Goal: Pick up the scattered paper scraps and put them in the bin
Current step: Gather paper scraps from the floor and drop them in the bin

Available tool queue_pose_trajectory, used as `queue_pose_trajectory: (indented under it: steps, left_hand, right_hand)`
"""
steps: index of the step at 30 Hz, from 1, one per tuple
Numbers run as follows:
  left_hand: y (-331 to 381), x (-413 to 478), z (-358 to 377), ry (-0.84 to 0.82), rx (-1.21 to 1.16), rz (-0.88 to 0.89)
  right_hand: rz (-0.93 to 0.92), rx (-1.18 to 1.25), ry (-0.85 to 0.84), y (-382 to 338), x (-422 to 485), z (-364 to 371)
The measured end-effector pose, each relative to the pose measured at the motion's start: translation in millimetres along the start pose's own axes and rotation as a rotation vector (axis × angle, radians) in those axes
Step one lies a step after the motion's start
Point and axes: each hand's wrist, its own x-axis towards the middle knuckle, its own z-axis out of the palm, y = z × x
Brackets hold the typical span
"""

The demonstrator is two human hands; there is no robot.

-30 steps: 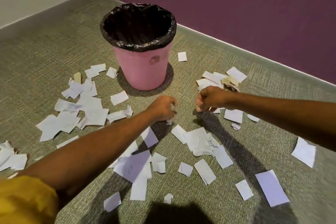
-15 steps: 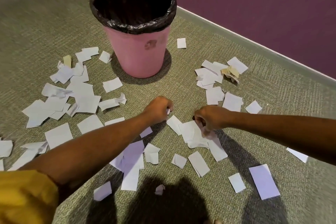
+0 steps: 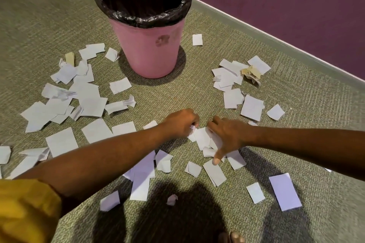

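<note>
A pink bin (image 3: pixel 147 51) with a black liner stands upright on the carpet at top centre. White paper scraps lie all around it: a spread on the left (image 3: pixel 79 96), a cluster on the right (image 3: pixel 233 77) with a crumpled yellowish piece (image 3: pixel 251 73), and more near me (image 3: pixel 214 171). My left hand (image 3: pixel 180 122) is a fist with small white scraps poking out at its fingertips. My right hand (image 3: pixel 227 134) is spread, fingers apart, pressing down on a small pile of scraps (image 3: pixel 203 137) just right of the left hand.
A purple wall (image 3: pixel 286 6) with a pale skirting strip runs diagonally along the right. Larger sheets lie at the lower right (image 3: pixel 284 193). My shadow falls on the carpet at the bottom, and toes (image 3: pixel 233 237) show at the bottom edge.
My view has dropped closer to the floor. My right hand went from a fist near the right cluster to an open hand on the central pile. My left hand stayed closed on scraps.
</note>
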Motion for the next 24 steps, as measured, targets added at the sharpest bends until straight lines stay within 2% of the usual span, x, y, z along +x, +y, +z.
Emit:
queue_pose_trajectory:
  steps: [3, 9, 14, 20, 24]
  left_hand:
    - [3, -3, 0, 0.022, 0.051, 0.011]
    - [5, -5, -1, 0.034, 0.143, 0.008]
    - [6, -8, 0, 0.066, 0.144, 0.001]
    - [8, -5, 5, 0.085, 0.16, -0.014]
    - [6, -3, 7, 0.094, 0.136, -0.021]
  right_hand:
    - [-0.008, -0.025, 0.069, -5, 0, 8]
    - [-0.088, 0.092, 0.173, -8, 1, 22]
    - [-0.154, 0.162, 0.218, -1, 0, 18]
    - [-0.136, 0.204, 0.343, 5, 8, 16]
    - [-0.15, 0.237, 0.338, 3, 15, 6]
